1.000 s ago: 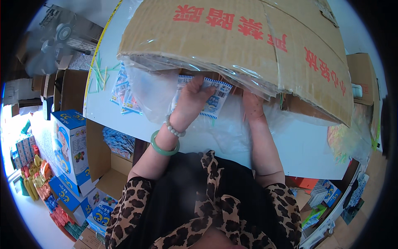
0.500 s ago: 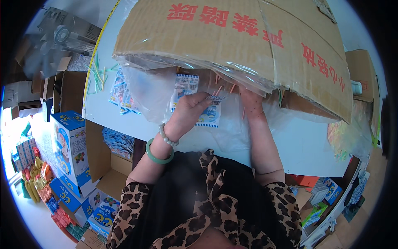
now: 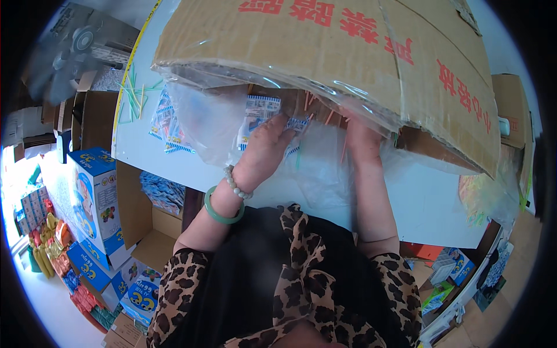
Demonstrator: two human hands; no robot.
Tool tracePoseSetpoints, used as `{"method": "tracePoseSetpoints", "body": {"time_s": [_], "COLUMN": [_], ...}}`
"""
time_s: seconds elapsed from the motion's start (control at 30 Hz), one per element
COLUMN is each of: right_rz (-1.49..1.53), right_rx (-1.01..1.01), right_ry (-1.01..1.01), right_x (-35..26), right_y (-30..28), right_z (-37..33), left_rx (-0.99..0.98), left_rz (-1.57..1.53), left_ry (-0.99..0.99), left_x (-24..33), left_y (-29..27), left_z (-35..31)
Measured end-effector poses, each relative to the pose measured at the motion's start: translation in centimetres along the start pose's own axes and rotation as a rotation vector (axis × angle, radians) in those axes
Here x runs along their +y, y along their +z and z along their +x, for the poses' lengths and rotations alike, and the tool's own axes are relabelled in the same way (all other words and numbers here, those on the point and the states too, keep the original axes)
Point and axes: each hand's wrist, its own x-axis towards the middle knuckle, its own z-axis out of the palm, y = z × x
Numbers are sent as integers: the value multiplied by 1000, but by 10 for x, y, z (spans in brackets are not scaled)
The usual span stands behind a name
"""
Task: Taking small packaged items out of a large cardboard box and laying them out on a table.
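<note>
A large cardboard box (image 3: 278,43) with red print lies on its side, its opening toward me and lined with clear plastic (image 3: 212,116). At the opening, my left hand (image 3: 264,148) pinches a small blue-and-white packet (image 3: 297,124) between thumb and fingers. Another such packet (image 3: 260,113) lies just left of those fingers. My right hand (image 3: 364,142) reaches in under the box's edge, and its fingers are hidden by the plastic and cardboard. Thin reddish sticks (image 3: 309,100) poke out between my two hands.
Green straw-like sticks (image 3: 134,98) and more packets (image 3: 168,124) lie on the left of the white table (image 3: 418,194). An open carton (image 3: 156,232) holding packets stands below its left edge, beside blue printed boxes (image 3: 96,197). A plastic bag of coloured sticks (image 3: 484,194) sits at the right edge.
My left hand has pushed the pinched packet back toward the box opening, partly covering it. My right hand has shifted slightly right. The box appears a little higher and further right.
</note>
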Motion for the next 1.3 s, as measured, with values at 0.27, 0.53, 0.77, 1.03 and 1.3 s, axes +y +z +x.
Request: {"method": "tracePoseSetpoints", "body": {"time_s": [0.27,0.53,0.77,1.03,1.3], "right_rz": [991,744,509,915,981], "right_rx": [-167,14,-6,3,-6], "right_ry": [84,-239,-506,-239,-115], "right_x": [-59,-83,-62,-84,-84], "right_y": [-4,19,20,7,6], "right_z": [-14,-36,-39,-48,-49], "left_rx": [-139,-273,-263,-315,-327], "left_rz": [-110,-280,-362,-308,-248], "left_ry": [-239,-305,-264,-332,-280], "left_x": [17,40,41,38,43], "left_y": [-6,-7,-11,-5,-5], "left_z": [0,1,0,1,0]}}
